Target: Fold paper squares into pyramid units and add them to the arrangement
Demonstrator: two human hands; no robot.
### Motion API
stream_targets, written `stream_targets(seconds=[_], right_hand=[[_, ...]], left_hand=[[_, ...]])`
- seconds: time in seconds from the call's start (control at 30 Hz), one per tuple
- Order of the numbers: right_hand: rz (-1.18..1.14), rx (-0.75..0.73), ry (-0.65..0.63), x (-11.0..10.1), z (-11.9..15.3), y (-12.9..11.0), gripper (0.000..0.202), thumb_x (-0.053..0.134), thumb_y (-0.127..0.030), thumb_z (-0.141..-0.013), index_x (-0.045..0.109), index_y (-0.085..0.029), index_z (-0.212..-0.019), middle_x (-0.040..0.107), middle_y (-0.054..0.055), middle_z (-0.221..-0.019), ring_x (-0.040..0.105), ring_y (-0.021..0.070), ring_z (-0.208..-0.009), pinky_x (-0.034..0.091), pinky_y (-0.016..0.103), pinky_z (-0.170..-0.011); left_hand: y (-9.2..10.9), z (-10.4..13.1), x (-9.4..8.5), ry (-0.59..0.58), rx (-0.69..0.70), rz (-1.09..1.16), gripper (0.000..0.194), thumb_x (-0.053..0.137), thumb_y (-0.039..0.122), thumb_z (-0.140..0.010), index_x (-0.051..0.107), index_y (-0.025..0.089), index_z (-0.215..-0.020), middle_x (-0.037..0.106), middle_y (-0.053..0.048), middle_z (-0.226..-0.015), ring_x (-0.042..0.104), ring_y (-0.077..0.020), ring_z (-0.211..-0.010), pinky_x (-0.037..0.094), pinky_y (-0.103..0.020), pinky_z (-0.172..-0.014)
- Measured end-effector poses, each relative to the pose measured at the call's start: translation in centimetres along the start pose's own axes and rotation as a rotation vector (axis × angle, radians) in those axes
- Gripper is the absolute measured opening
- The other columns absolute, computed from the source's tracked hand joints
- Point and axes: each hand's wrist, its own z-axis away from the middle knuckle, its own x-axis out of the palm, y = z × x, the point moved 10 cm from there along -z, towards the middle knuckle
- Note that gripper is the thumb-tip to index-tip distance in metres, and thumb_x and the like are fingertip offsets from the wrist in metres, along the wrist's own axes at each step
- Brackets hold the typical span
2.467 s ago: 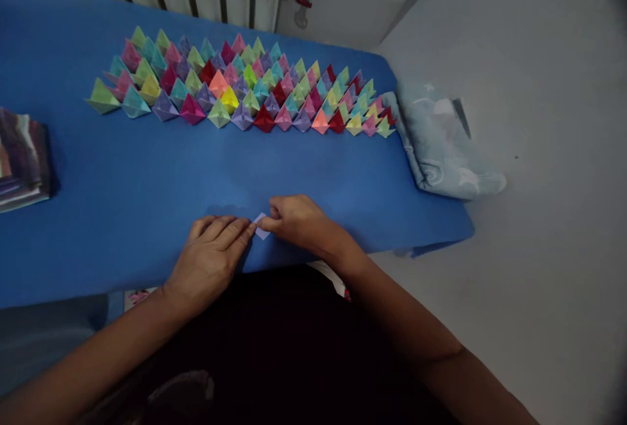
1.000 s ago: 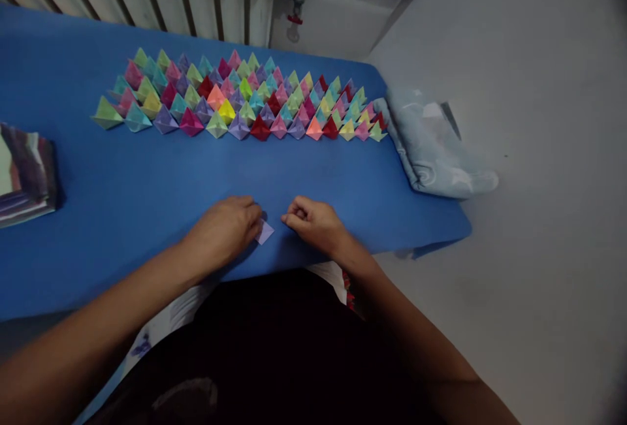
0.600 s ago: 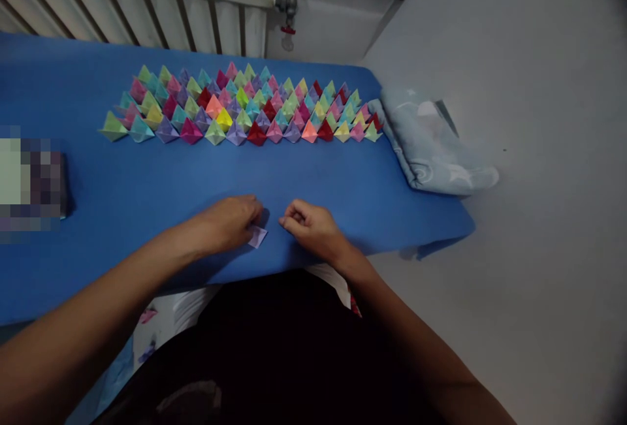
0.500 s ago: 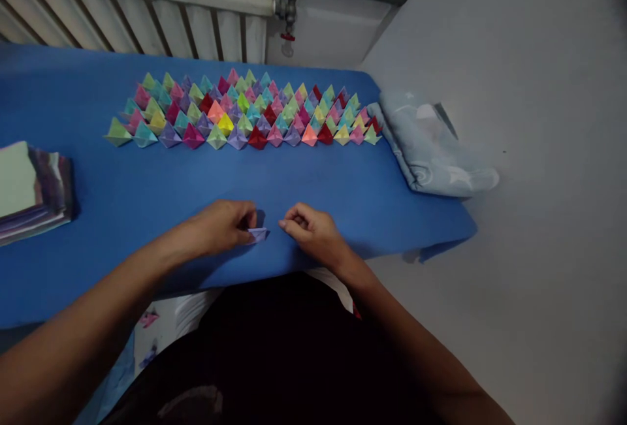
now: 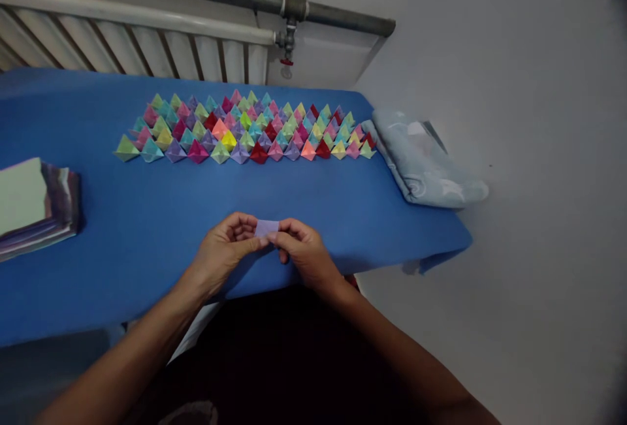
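Observation:
A small piece of lilac folded paper [image 5: 267,227] is held up between my two hands, near the front edge of the blue-covered table [image 5: 161,229]. My left hand [image 5: 225,245] pinches its left side, thumb along the lower edge. On the right side, my right hand [image 5: 304,249] grips it with thumb and fingers. The two thumb tips nearly meet at the bottom of the paper. Beyond my hands stand rows of small folded paper boats [image 5: 240,153] in green, pink, purple, red, yellow and blue.
At the left lies a stack of paper sheets [image 5: 24,200], pale green on top. A folded light-blue cloth [image 5: 421,164] rests at the table's right end, by the wall. Behind the table are a white radiator [image 5: 147,53] and a pipe with a red-handled valve [image 5: 287,53].
My right hand has moved left and now grips the lilac paper too. The paper has turned from a flat pointed shape to a small rectangle facing me. The view has tilted up slightly.

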Motion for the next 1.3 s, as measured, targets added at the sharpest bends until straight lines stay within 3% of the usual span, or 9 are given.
stream_targets(seconds=[0.1,0.17,0.33,0.43,0.5,0.63,0.77,1.07,1.3], right_hand=[[0.154,-0.126,0.017,-0.4,0.1,-1.0,0.014,0.065,-0.033,-0.080,0.061,-0.021,-0.075,0.051,-0.006,-0.063,0.044,0.0088,-0.056,0.038,0.023,-0.057],[0.352,-0.296,0.045,-0.5,0.3,-2.4,0.012,0.063,-0.030,-0.084,0.063,-0.020,-0.076,0.054,-0.004,-0.067,0.047,0.0106,-0.062,0.040,0.025,-0.061],[0.919,-0.747,0.053,1.4,1.5,-5.1,0.017,0.051,-0.020,-0.095,0.067,-0.017,-0.088,0.067,0.006,-0.085,0.058,0.0170,-0.081,0.045,0.030,-0.078],[1.173,-0.921,0.037,2.6,2.1,-4.9,0.025,0.044,-0.017,-0.098,0.069,-0.014,-0.094,0.070,0.010,-0.092,0.057,0.0193,-0.085,0.044,0.032,-0.082],[1.283,-0.974,0.009,3.2,2.4,-4.2,0.027,0.043,-0.016,-0.099,0.070,-0.015,-0.097,0.071,0.009,-0.091,0.056,0.0198,-0.081,0.042,0.033,-0.078],[1.392,-0.931,-0.117,3.6,2.6,-2.2,0.023,0.047,-0.020,-0.098,0.069,-0.015,-0.103,0.070,0.008,-0.092,0.052,0.0203,-0.079,0.037,0.035,-0.073],[1.319,-0.846,-0.186,3.1,3.0,-1.8,0.022,0.048,-0.022,-0.098,0.065,-0.016,-0.111,0.070,0.009,-0.101,0.052,0.0209,-0.084,0.036,0.036,-0.076],[1.179,-0.729,-0.173,1.8,2.4,-1.8,0.022,0.046,-0.025,-0.101,0.067,-0.019,-0.103,0.069,0.009,-0.103,0.057,0.0198,-0.088,0.043,0.036,-0.081],[1.076,-0.628,-0.147,1.4,1.4,-1.9,0.023,0.046,-0.027,-0.101,0.067,-0.018,-0.097,0.067,0.010,-0.109,0.061,0.0197,-0.102,0.046,0.037,-0.090]], left_hand=[[1.0,0.0,0.3,-0.100,0.025,-0.145,0.031,0.082,0.030,-0.062,0.068,0.021,-0.088,0.072,0.001,-0.080,0.067,-0.0147,-0.076,0.055,-0.030,-0.075],[2.5,-0.2,0.7,-0.185,0.134,-0.374,0.023,0.075,0.034,-0.072,0.071,0.022,-0.092,0.073,-0.001,-0.085,0.067,-0.0168,-0.079,0.054,-0.032,-0.076],[6.1,1.0,3.2,-0.289,0.742,-0.992,0.016,0.054,0.028,-0.092,0.066,0.020,-0.085,0.071,-0.002,-0.082,0.064,-0.0174,-0.078,0.050,-0.032,-0.073],[6.1,2.9,4.6,-0.216,1.104,-1.255,0.022,0.046,0.021,-0.098,0.063,0.017,-0.084,0.070,-0.005,-0.083,0.062,-0.0188,-0.077,0.048,-0.034,-0.073],[5.3,4.0,5.0,-0.195,1.218,-1.348,0.023,0.045,0.017,-0.098,0.063,0.016,-0.084,0.070,-0.006,-0.084,0.061,-0.0190,-0.076,0.048,-0.034,-0.071],[3.6,5.1,4.8,-0.252,1.171,-1.374,0.020,0.046,0.015,-0.099,0.065,0.015,-0.094,0.072,-0.008,-0.092,0.064,-0.0195,-0.082,0.049,-0.035,-0.077],[2.9,5.7,4.0,-0.243,1.073,-1.346,0.017,0.052,0.019,-0.098,0.065,0.015,-0.107,0.074,-0.010,-0.107,0.067,-0.0231,-0.098,0.047,-0.040,-0.089],[2.9,5.5,3.4,-0.188,1.012,-1.299,0.013,0.054,0.016,-0.097,0.065,0.014,-0.104,0.074,-0.008,-0.106,0.067,-0.0224,-0.096,0.044,-0.042,-0.092],[3.4,4.6,3.2,-0.131,0.845,-1.310,0.023,0.048,0.026,-0.100,0.069,0.017,-0.097,0.073,-0.006,-0.099,0.062,-0.0235,-0.091,0.042,-0.041,-0.082]])
